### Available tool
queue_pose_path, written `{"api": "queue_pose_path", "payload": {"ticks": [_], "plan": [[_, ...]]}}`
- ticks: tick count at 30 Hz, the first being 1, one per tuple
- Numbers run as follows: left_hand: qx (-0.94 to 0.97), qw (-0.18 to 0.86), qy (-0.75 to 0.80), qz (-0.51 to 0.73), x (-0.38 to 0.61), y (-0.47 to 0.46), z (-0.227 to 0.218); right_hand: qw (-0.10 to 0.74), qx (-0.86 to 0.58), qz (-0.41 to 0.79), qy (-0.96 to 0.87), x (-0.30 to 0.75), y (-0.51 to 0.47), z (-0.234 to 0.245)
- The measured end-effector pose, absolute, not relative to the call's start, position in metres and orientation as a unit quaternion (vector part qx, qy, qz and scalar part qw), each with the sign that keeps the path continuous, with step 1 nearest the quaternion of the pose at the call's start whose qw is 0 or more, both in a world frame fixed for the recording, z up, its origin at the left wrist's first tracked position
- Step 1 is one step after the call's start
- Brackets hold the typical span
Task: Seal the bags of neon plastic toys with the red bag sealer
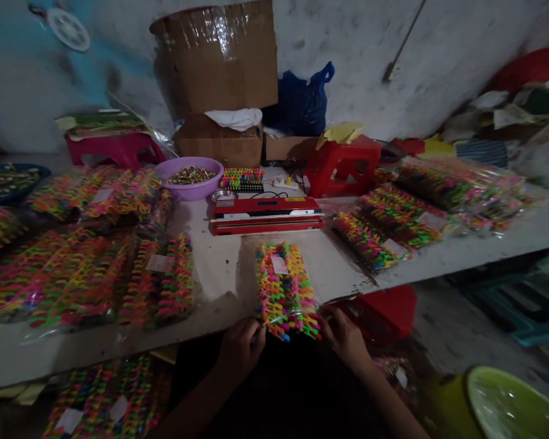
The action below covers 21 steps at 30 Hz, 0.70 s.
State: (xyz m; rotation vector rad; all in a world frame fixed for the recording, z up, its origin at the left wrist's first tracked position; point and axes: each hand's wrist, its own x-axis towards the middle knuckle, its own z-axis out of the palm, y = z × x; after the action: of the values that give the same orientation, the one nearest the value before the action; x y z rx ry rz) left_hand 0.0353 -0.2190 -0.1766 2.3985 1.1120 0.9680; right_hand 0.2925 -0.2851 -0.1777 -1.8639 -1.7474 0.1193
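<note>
A clear plastic bag (284, 286) of small bright plastic pieces, in two long rows with a white label, lies at the table's near edge. My left hand (243, 342) is closed at the bag's near left corner, with thumb and fingers pressed together. At the near right corner my right hand (345, 335) pinches the bag in the same way. The near ends of the rows jut a little past the table edge, between my hands. Just beyond the bag stands a red bag sealer (268, 215) with a long bar. What kind the pieces are, I cannot make out.
Filled bags lie on the left (73, 274) and right (393, 222) of the white table (217, 274). A purple basin (190, 189) of small metallic parts, a red stool (343, 167) and cardboard boxes (219, 61) stand behind. A yellow-green tub (480, 390) is at lower right.
</note>
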Motion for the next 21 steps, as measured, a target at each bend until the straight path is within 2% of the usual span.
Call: {"api": "queue_pose_path", "payload": {"ticks": [5, 9, 15, 21], "plan": [[0.803, 0.067, 0.411, 0.426, 0.049, -0.218, -0.168, 0.264, -0.638, -0.052, -0.721, 0.292, -0.273, -0.148], [0.813, 0.021, 0.406, 0.418, 0.060, -0.222, -0.180, 0.278, -0.583, -0.100, -0.757, 0.292, -0.284, -0.141], [0.807, 0.096, 0.430, 0.393, 0.069, -0.222, -0.192, 0.293, -0.598, -0.062, -0.743, 0.287, -0.315, -0.164], [0.749, 0.244, 0.468, 0.401, 0.054, -0.209, -0.217, 0.333, -0.700, -0.020, -0.632, 0.276, -0.307, -0.186]]}}
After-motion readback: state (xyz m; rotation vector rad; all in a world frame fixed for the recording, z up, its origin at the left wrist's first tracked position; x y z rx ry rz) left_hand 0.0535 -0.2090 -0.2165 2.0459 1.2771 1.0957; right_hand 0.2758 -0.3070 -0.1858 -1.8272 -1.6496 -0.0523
